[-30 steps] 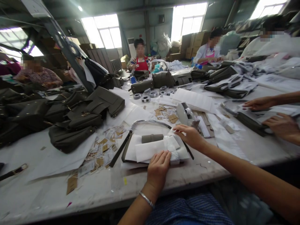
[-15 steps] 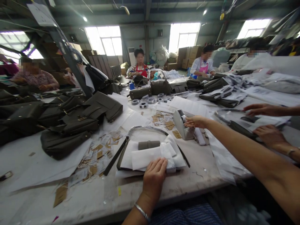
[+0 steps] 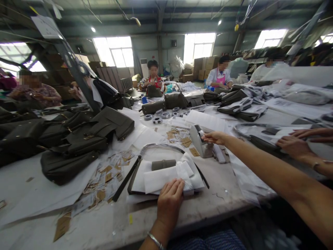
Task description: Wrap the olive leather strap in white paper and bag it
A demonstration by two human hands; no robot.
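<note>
My left hand rests fingers-down on folded white wrapping paper that covers a flat olive bag at the near table edge. A rolled olive strap lies on top of the paper, and a curved handle arches behind it. My right hand reaches out to a grey tape dispenser and pinches at the tape on its top; the tape end is too small to make out.
A heap of dark olive handbags fills the left of the white table. Loose paper tags are scattered at centre. Tape rolls and more bags lie farther back. Another person's hands work at the right; other people sit around.
My right hand left the wrapped bag and stretched out to the tape dispenser. My left hand stayed pressed on the paper. The view tilted up a little.
</note>
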